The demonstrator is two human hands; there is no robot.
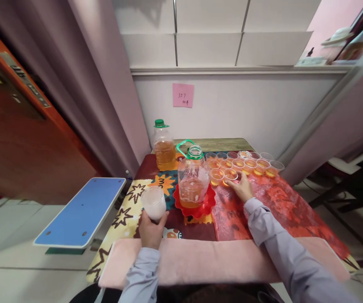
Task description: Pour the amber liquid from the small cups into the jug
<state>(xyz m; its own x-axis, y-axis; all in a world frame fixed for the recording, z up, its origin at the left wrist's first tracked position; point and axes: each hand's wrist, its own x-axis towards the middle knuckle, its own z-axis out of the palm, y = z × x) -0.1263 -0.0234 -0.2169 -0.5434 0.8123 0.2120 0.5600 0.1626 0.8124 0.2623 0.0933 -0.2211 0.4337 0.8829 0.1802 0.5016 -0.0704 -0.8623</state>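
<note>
Cluttered small table (282, 210) against a white wall. Our left hand (151, 229) is clamped round a stack of plastic cups (154, 203), near the front left. Our right hand (242, 187), fingers spread, touches a filled cup (231, 174) in the cup rows. Open jug (193, 181) stands on a red plate (208, 204) between our hands; capped bottle (163, 147) behind.

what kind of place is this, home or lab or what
Probably a makeshift work corner in a home or office: a small table against a wall by a wooden door, with a pink sticky note above it.
</note>
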